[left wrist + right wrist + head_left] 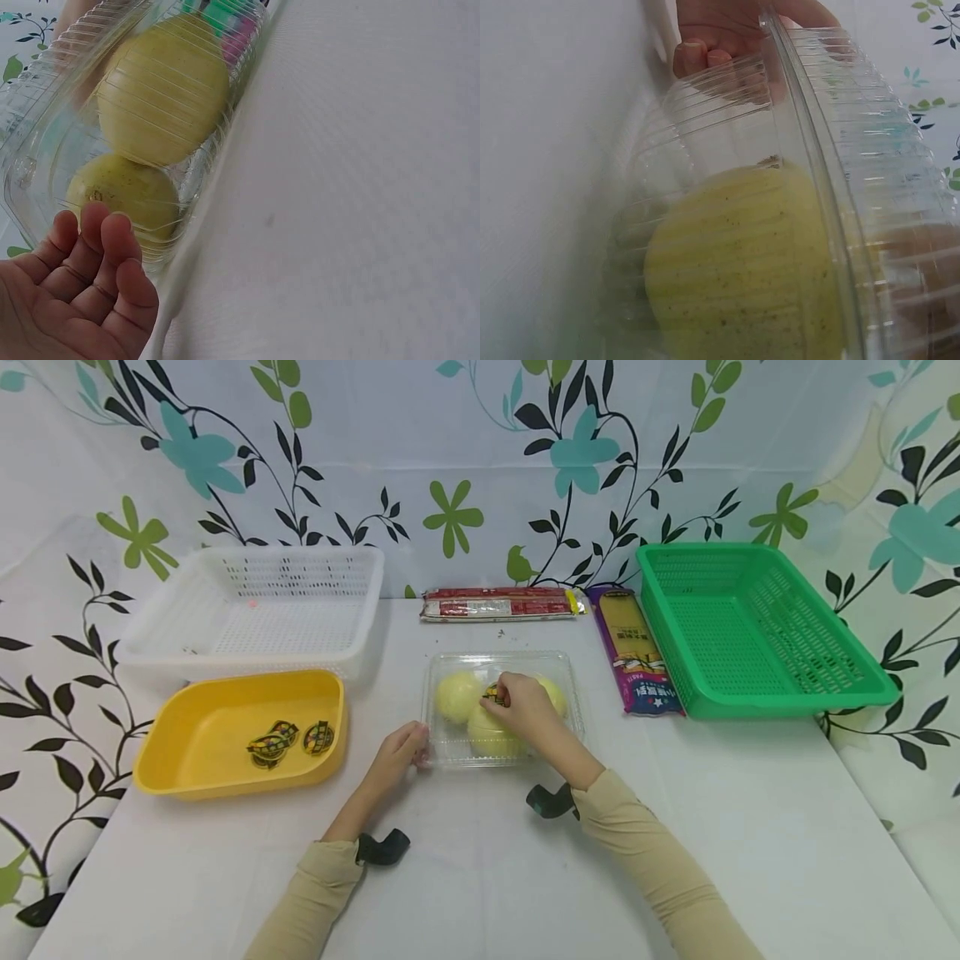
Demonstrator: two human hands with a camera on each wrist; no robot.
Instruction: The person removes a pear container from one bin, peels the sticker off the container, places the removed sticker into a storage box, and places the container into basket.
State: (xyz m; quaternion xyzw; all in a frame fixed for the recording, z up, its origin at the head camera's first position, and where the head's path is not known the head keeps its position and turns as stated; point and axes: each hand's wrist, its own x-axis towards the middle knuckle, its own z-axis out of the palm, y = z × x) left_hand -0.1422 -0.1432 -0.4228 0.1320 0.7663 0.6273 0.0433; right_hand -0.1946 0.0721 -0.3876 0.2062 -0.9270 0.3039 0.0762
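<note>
A clear plastic clamshell box sits on the white table with three round, pale yellow-green fruits inside; two fruits show through its ribbed wall in the left wrist view. My left hand grips the box's left edge, fingers bent against that end. Above the lid, my right hand pinches a round black-and-yellow sticker between thumb and finger, low over the middle fruit. The right wrist view shows this hand only blurred through the plastic, behind a speckled fruit.
Left of the box stands a yellow tray holding several round stickers, with a white basket behind it. Red-and-silver packets lie at the back. A purple pasta packet rests beside a green basket at right.
</note>
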